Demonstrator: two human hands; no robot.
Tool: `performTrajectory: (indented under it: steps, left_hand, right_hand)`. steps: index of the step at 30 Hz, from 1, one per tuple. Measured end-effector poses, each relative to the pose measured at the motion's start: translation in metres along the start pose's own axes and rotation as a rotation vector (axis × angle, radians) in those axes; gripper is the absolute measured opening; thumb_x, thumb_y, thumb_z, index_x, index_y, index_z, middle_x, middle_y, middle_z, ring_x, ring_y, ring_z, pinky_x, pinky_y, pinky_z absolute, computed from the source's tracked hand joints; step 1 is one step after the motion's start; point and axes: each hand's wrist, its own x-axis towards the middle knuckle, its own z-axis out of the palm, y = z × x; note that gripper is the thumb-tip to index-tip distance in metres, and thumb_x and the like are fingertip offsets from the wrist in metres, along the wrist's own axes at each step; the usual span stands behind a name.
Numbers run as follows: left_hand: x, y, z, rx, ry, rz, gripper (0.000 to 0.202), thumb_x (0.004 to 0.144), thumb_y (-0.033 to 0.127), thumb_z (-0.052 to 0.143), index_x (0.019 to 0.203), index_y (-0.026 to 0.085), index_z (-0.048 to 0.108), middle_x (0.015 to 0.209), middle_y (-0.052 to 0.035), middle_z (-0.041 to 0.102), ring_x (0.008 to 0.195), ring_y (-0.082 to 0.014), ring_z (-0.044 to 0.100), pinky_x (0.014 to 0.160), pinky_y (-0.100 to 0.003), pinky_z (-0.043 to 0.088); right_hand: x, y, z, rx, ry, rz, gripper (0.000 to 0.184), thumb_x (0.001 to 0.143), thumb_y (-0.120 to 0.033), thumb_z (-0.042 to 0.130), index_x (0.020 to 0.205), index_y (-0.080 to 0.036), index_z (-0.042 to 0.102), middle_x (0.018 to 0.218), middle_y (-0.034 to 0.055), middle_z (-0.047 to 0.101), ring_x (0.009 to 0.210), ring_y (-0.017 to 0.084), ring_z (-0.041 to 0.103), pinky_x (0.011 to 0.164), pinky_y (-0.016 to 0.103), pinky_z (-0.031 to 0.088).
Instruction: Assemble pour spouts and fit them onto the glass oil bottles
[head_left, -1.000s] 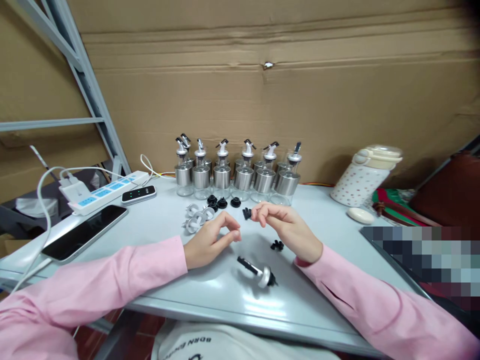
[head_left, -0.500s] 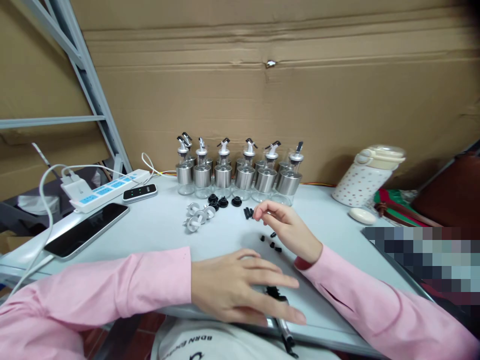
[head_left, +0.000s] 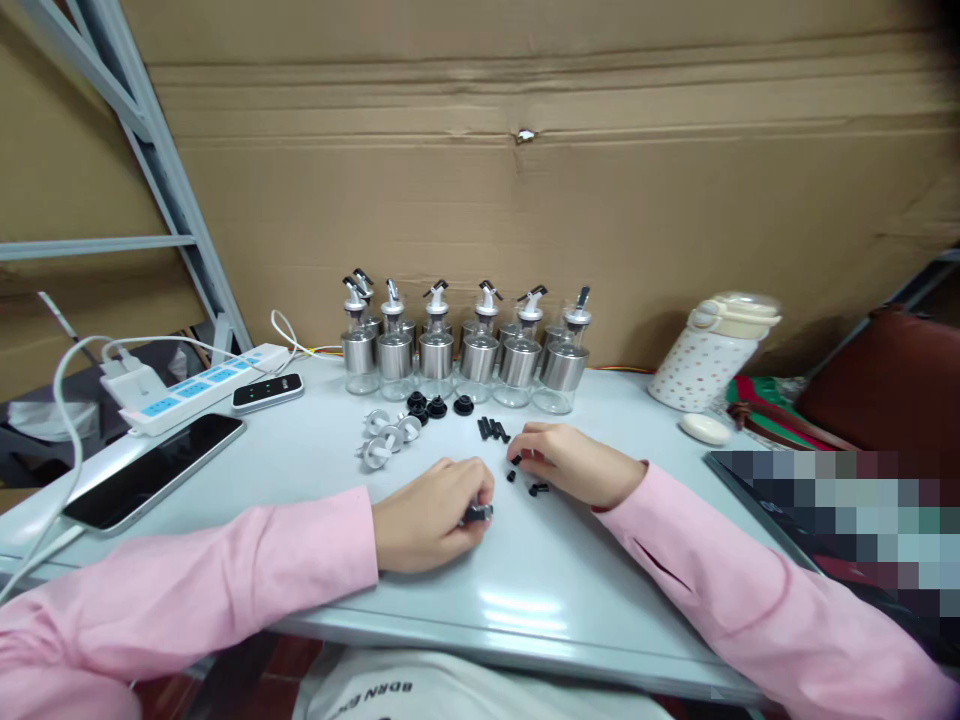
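Note:
My left hand (head_left: 435,515) is closed round a small black lever-like piece (head_left: 478,512) with a shiny end, above the front of the table. To the right, my right hand (head_left: 581,463) reaches down with its fingertips pinched at a tiny black plug (head_left: 516,460). Beside those fingers lie more small black plugs (head_left: 536,490). A short row of black strips (head_left: 493,429) rests just beyond. Several grey-white pourer parts (head_left: 376,452) are grouped left of centre, with black ribbed stoppers (head_left: 436,407) behind them.
Glass-and-steel oil bottles (head_left: 478,357) with pourers line the back. On the left are a phone (head_left: 157,470), a small device (head_left: 268,392) and a power strip (head_left: 202,390). A dotted flask (head_left: 709,355), a white oval object (head_left: 705,429) and a brown bag (head_left: 885,390) stand right.
My left hand has drawn back from the front edge and closed on the black lever-like piece. My right hand has come down to the small plugs. The view has shifted slightly.

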Motion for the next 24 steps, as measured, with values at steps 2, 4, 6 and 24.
performTrajectory:
  steps: [2,4,6,24]
  left_hand:
    - [0.003,-0.007,-0.001,-0.048,0.044,-0.046,0.017,0.071,0.008,0.041,0.082,0.019,0.036,0.09,-0.0028,0.051,0.077,-0.0153,0.044,0.074,-0.029,0.039]
    - [0.006,-0.013,-0.001,-0.083,0.069,-0.054,0.02,0.068,0.005,0.04,0.08,0.019,0.035,0.088,-0.0021,0.052,0.077,-0.0148,0.045,0.072,-0.027,0.039]
    - [0.007,-0.016,-0.002,-0.082,0.072,-0.038,0.018,0.068,0.004,0.039,0.077,0.019,0.034,0.083,-0.0012,0.052,0.074,-0.0142,0.045,0.071,-0.026,0.038]
    - [0.006,-0.015,-0.001,0.119,0.033,0.115,0.019,0.078,0.003,0.039,0.087,0.017,0.047,0.086,-0.0017,0.056,0.084,-0.0144,0.048,0.082,-0.027,0.034]
  right_hand:
    - [0.001,-0.001,0.001,-0.019,-0.03,0.003,0.02,0.076,-0.009,0.049,0.085,-0.018,0.065,0.082,0.0067,0.059,0.069,0.016,0.056,0.066,0.027,0.044]
    - [0.002,-0.004,0.001,-0.029,-0.035,0.01,0.019,0.075,-0.008,0.049,0.083,-0.017,0.064,0.08,0.0063,0.058,0.068,0.015,0.055,0.066,0.026,0.044]
    - [0.003,-0.006,0.0,-0.029,-0.036,0.013,0.019,0.074,-0.006,0.049,0.08,-0.016,0.064,0.079,0.006,0.057,0.067,0.015,0.054,0.065,0.026,0.043]
    - [0.001,-0.006,-0.011,0.002,-0.033,0.011,0.014,0.071,-0.005,0.053,0.073,-0.014,0.064,0.076,0.0059,0.062,0.065,0.014,0.056,0.064,0.025,0.045]
